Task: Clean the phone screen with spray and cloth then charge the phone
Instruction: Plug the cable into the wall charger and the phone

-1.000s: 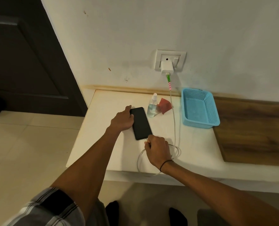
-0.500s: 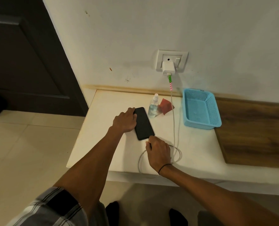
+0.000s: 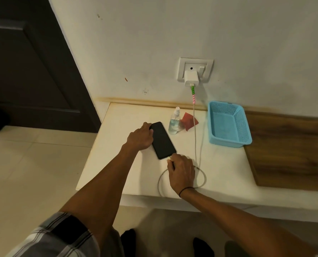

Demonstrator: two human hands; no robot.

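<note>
A black phone [image 3: 162, 140] lies screen up on the white table [image 3: 225, 164]. My left hand [image 3: 140, 138] grips the phone's left edge and holds it down. My right hand [image 3: 182, 171] pinches the plug end of the white charging cable [image 3: 196, 138] at the phone's near bottom edge. The cable runs up to a white charger [image 3: 191, 77] in the wall socket and loops on the table under my wrist. A clear spray bottle [image 3: 174, 121] and a red cloth [image 3: 188, 120] stand just behind the phone.
A light blue mesh basket [image 3: 228, 125] sits at the table's back right. A wooden surface [image 3: 293, 151] adjoins the table on the right. A dark door [image 3: 24, 62] and tiled floor [image 3: 30, 173] lie to the left.
My right hand has kept the cable plug at the phone's bottom edge, shifting only slightly. My left hand stays on the phone's side. The phone has barely moved.
</note>
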